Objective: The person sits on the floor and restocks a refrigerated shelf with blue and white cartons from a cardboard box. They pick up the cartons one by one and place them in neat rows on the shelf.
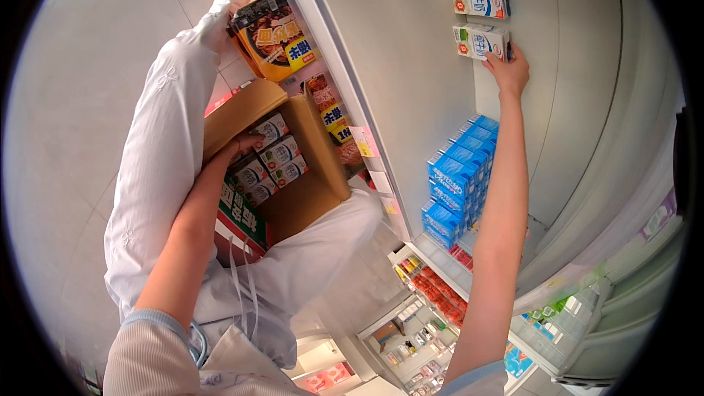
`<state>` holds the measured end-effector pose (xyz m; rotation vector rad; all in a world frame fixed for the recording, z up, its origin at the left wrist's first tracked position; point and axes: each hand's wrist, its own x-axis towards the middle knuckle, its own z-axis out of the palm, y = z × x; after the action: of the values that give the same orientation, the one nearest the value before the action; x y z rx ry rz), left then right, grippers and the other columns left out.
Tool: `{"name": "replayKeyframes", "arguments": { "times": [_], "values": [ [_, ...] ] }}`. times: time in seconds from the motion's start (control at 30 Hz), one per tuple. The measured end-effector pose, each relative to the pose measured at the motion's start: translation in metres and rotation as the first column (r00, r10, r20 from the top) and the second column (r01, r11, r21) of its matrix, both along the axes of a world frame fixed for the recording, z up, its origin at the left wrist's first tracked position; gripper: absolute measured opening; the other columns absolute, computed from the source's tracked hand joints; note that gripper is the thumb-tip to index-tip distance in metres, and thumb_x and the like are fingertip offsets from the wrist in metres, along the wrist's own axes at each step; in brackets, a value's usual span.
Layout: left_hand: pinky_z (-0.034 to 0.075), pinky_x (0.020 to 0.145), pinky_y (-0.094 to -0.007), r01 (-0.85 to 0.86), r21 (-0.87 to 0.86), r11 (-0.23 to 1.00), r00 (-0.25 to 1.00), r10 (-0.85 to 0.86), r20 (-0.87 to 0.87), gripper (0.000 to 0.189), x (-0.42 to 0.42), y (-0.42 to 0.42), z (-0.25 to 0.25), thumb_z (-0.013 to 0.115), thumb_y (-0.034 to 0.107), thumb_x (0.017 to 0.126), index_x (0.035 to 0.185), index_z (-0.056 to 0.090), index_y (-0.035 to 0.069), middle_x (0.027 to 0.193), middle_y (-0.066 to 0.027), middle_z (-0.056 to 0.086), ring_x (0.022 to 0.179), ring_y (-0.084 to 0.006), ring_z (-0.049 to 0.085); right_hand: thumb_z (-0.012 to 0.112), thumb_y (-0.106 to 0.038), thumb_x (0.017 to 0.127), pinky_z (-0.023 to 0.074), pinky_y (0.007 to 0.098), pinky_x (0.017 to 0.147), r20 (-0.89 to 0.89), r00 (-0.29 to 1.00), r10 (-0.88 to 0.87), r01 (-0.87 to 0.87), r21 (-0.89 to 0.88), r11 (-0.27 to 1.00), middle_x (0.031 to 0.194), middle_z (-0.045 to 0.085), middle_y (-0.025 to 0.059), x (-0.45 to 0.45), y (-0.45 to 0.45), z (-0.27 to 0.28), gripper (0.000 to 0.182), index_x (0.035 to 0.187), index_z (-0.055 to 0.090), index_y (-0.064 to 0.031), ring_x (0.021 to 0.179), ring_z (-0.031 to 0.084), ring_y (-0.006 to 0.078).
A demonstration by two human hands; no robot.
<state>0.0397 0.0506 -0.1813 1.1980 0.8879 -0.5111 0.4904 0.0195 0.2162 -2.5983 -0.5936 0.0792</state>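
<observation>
My right hand (510, 71) reaches out to the shelf and grips a white milk carton (476, 41), thumb on one side and fingers around its end. Two more white milk cartons (477, 0) stand in line just beyond it. My left hand (246, 144) is inside an open cardboard box (322, 143) between my legs. Its fingers lie at the uppermost of several milk cartons (280, 152) packed there; part of the hand is in shadow, so its grip is unclear. One side of the box's interior shows bare cardboard.
Blue drink cartons (454, 170) are stacked on the same white shelf (396, 38), nearer to me. Price tags (364, 142) line the shelf's front edge. Instant noodle packs (278, 38) stand below it, beside the box. My bent legs (159, 137) flank the box.
</observation>
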Motion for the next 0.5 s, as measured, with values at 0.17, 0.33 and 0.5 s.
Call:
{"name": "replayKeyframes", "arguments": {
  "times": [0.17, 0.33, 0.5],
  "values": [
    [0.043, 0.080, -0.0339, 0.039, 0.123, 0.992, 0.999, -0.039, -0.003, 0.057, -0.003, -0.015, -0.017, 0.059, 0.040, 0.073, 0.117, 0.047, 0.006, 0.107, -0.0100, 0.056, 0.093, -0.0171, 0.055, 0.074, -0.006, 0.061, 0.0515, 0.0387, 0.072, 0.453, 0.880, 0.140, 0.017, -0.325, 0.945, 0.096, 0.057, 0.0245, -0.016, 0.009, -0.013, 0.052, 0.103, 0.046, 0.0079, 0.085, 0.060, 0.0363],
    [0.043, 0.079, -0.0340, 0.056, 0.175, 0.983, 0.998, -0.057, 0.004, 0.058, 0.000, -0.020, -0.023, 0.061, 0.037, 0.071, 0.117, 0.047, 0.005, 0.106, -0.0105, 0.056, 0.092, -0.0173, 0.055, 0.075, -0.009, 0.063, 0.0499, 0.0423, 0.074, 0.382, 0.923, -0.041, 0.110, -0.161, 0.981, 0.093, 0.056, 0.0283, -0.010, 0.014, -0.022, 0.055, 0.096, 0.034, 0.0056, 0.086, 0.059, 0.0398],
    [0.044, 0.078, -0.0341, 0.078, 0.192, 0.978, 0.997, -0.082, 0.009, 0.059, -0.004, -0.018, -0.020, 0.063, 0.035, 0.069, 0.117, 0.046, 0.004, 0.104, -0.0110, 0.056, 0.091, -0.0174, 0.056, 0.074, -0.011, 0.065, 0.0518, 0.0402, 0.072, 0.331, 0.934, -0.136, 0.175, -0.089, 0.981, 0.091, 0.056, 0.0305, -0.004, 0.026, -0.030, 0.057, 0.097, 0.029, 0.0052, 0.085, 0.059, 0.0400]
  ]
}}
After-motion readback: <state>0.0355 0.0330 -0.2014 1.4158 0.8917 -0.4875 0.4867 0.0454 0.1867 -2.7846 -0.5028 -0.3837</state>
